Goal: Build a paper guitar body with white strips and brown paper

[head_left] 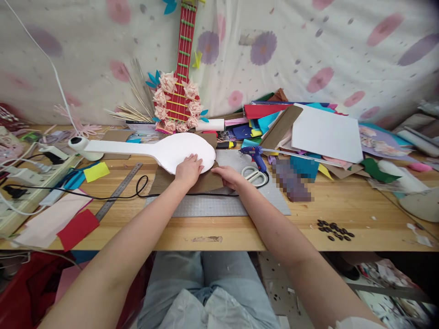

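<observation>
**Q:** What is shown at the left of the table (343, 205)?

**A:** A white power strip (20, 176) is set at the far left edge. Nearer the front lie a pink sheet (48, 224) and a red sheet (78, 228), the red overlapping the pink. A yellow scrap (96, 172) and a steel ruler (118, 192) are placed just to the right. A black cable (137, 187) is looped across the ruler.

**Q:** Where is the piece being handled?

**A:** A white guitar-shaped cutout (164, 148) is laid flat at centre, with its neck pointing left and its round body resting on a brown sheet (206, 183). The brown sheet is partly spread over a grey cutting mat (212, 205). A red model guitar (180, 98) is propped upright behind.

**Q:** How are the hands placed?

**A:** The left hand (188, 171) is laid palm down on the near rim of the round body, fingers unclenched, with nothing gripped. The right hand (228, 176) is set on the brown sheet just beside that rim, close to the left hand but not touching it. Whether the sheet's edge is pinched cannot be told.

**Q:** And to the right?

**A:** Scissors (254, 175) lie just beside the right hand, with a blue glue gun (255, 154) behind them. A white board (327, 132) rests on a heap of coloured sheets, and small dark beads (334, 230) are scattered well apart, near the front edge.
</observation>
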Motion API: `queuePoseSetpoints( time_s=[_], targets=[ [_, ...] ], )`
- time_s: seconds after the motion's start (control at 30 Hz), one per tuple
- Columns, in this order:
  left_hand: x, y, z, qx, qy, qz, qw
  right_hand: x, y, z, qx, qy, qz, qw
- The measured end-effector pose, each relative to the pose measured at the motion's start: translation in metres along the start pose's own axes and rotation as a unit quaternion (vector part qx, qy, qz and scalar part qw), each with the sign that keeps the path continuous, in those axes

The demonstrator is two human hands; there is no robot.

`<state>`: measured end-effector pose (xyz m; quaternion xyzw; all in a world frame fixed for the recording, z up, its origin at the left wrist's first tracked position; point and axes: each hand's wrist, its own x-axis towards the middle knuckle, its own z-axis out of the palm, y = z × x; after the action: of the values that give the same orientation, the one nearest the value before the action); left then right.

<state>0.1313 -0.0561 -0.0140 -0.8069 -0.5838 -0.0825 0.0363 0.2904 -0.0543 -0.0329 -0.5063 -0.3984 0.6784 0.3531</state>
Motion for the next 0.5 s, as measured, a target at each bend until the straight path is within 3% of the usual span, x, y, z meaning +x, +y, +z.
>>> queuePoseSetpoints(
  time_s=[0.2, 0.5],
  targets=[
    [0.001, 0.002, -0.003, 0.018, -0.011, -0.008, 1.0, -0.004, -0.005, -0.004, 0.003, -0.014, 0.017, 1.0],
    [0.0, 0.006, -0.007, 0.039, -0.023, -0.014, 0.999, -0.011, -0.013, -0.012, -0.094, -0.081, -0.055, 0.991]
  ],
)
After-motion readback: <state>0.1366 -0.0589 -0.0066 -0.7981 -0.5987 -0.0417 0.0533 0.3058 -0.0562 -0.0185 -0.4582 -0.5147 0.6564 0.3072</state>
